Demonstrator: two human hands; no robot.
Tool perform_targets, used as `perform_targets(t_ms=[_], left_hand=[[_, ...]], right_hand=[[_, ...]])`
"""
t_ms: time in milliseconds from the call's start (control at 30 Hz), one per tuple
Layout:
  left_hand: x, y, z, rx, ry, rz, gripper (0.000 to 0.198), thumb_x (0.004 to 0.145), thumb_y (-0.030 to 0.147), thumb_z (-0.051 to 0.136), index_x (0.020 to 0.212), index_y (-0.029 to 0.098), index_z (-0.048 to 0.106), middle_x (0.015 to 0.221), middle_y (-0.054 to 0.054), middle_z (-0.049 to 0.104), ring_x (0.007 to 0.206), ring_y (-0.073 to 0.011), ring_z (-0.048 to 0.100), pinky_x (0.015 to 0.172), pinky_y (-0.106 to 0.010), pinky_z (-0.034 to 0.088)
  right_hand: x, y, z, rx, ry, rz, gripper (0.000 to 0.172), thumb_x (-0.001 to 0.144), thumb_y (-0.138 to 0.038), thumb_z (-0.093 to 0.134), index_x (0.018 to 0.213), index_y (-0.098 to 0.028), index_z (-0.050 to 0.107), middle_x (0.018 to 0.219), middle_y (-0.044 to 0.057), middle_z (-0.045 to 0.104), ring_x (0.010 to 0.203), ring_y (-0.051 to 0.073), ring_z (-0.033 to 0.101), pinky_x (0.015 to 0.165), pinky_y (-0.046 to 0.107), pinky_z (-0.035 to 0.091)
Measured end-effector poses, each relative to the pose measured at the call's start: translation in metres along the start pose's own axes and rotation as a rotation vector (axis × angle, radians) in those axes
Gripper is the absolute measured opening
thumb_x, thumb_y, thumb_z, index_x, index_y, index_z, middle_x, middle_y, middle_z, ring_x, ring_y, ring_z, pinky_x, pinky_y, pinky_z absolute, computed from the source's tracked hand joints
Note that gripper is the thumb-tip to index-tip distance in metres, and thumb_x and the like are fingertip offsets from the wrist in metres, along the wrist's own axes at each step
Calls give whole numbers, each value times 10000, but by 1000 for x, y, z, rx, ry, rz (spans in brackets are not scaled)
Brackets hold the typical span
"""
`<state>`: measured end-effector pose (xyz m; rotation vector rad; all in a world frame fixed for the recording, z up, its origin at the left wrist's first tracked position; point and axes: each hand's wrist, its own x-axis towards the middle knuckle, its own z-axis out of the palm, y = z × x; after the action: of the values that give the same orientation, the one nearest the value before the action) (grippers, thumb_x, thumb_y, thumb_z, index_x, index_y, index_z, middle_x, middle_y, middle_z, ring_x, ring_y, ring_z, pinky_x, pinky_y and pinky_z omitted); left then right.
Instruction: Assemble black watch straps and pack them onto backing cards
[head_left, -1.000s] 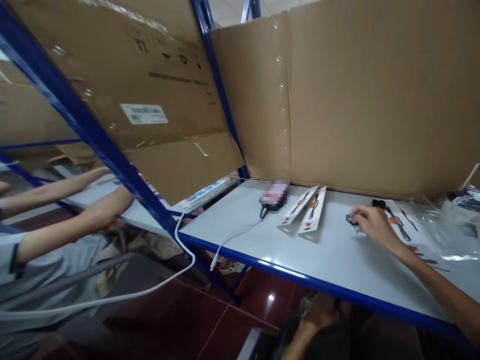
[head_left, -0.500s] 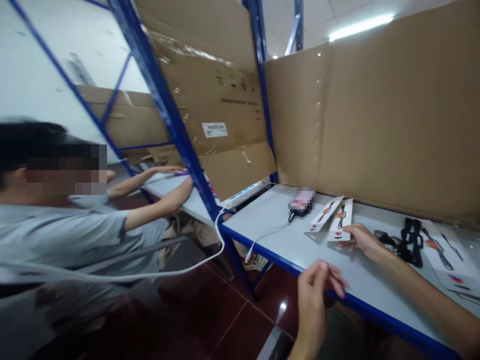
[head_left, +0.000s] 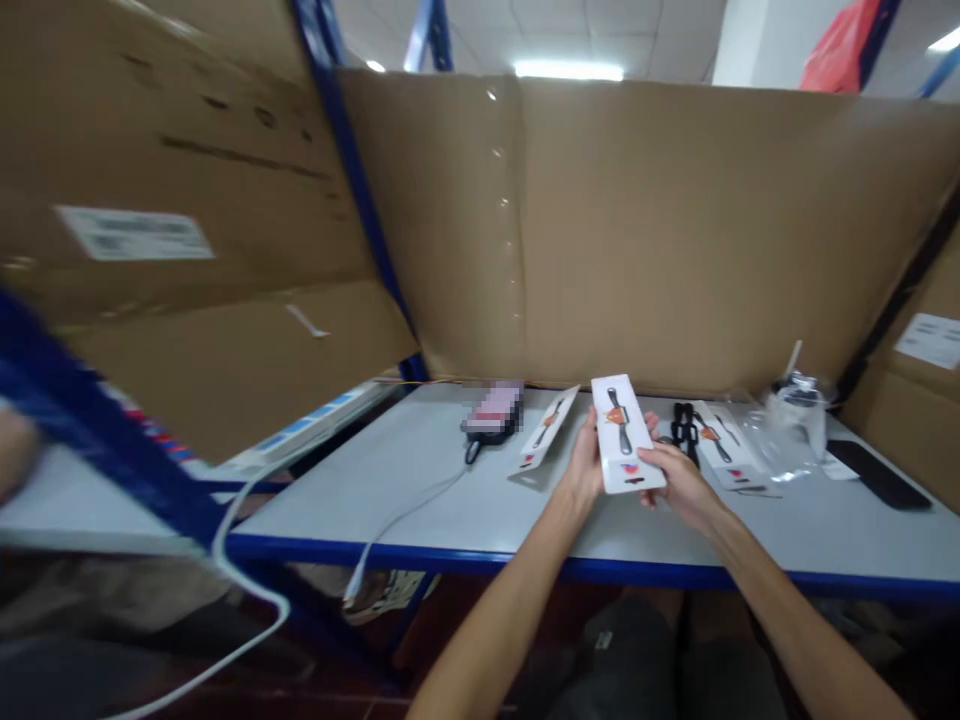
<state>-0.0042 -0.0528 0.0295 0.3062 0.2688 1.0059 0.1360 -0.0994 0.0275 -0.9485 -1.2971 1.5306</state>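
Both my hands hold a white packaging box [head_left: 624,440] up over the table, tilted toward me. Its front is printed with a black-handled tool that has an orange middle, looking like a spokeshave. My left hand [head_left: 587,458] is closed on the left edge. On the lower right side, my right hand [head_left: 679,482] grips with the thumb on the front. A second white package [head_left: 549,428] with a similar picture stands tilted to the left. Black-handled tools [head_left: 683,428] lie behind my right hand, beside another printed package [head_left: 724,440].
A phone-like device [head_left: 491,412] with a cable lies on the grey table [head_left: 352,490]. To the right are a clear plastic bag [head_left: 787,440], a lidded cup [head_left: 799,400] and a dark flat phone-like object [head_left: 881,475]. Cardboard walls [head_left: 675,230] enclose the table. A white cable [head_left: 255,590] hangs at left.
My view has swung right, and the neighbouring person is mostly out of frame. My right hand has lifted one package off the table, and my left hand has come up to hold it too.
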Motion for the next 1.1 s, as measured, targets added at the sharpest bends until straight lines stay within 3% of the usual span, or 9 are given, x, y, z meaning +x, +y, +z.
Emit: perform_targets(t_ms=[100, 200, 367, 567, 1000, 1100], left_hand=[[20, 3, -7, 13, 62, -2, 713, 1014, 572, 246, 1325, 39, 601, 1074, -238, 746, 970, -374, 728, 873, -542, 563], [38, 7, -22, 42, 128, 65, 688, 1024, 523, 229, 1315, 27, 607, 1022, -233, 754, 927, -368, 733, 815, -513, 589], [50, 11, -40, 35, 163, 144, 635, 1026, 488, 257, 1368, 51, 565, 1034, -229, 754, 950, -370, 729, 823, -523, 591], [54, 12, -52, -1, 159, 118, 592, 1016, 411, 307, 1467, 66, 472, 1101, -241, 740, 1019, -388, 723, 899, -581, 559], [51, 10, -46, 64, 185, 148, 653, 1027, 498, 245, 1477, 82, 471, 1119, -235, 738, 998, -383, 727, 879, -599, 562], [48, 9, -40, 58, 201, 139, 633, 1026, 525, 257, 1422, 110, 525, 1071, -209, 750, 934, -361, 737, 861, -586, 571]], right_hand=[[1, 13, -1, -52, 124, -18, 359, 844, -525, 634, 905, -172, 611, 637, 13, 666, 414, 139, 572, 372, 230, 424], [-4, 25, -4, -182, 207, -164, 427, 849, -617, 607, 953, -205, 570, 801, 17, 708, 476, 142, 627, 357, 214, 425], [-17, 32, -3, -386, 192, -331, 324, 871, -523, 619, 926, -204, 601, 926, 33, 712, 555, 143, 658, 388, 215, 462], [-15, 31, -1, -362, 199, -331, 275, 840, -467, 636, 889, -197, 625, 909, 38, 713, 556, 148, 656, 390, 219, 460], [-7, 41, -4, -213, 179, -233, 279, 748, -443, 663, 851, -197, 580, 830, 21, 703, 518, 136, 634, 399, 214, 441], [-5, 46, -1, -273, 351, -277, 259, 745, -352, 637, 949, -205, 576, 892, 39, 709, 618, 176, 666, 472, 256, 502]])
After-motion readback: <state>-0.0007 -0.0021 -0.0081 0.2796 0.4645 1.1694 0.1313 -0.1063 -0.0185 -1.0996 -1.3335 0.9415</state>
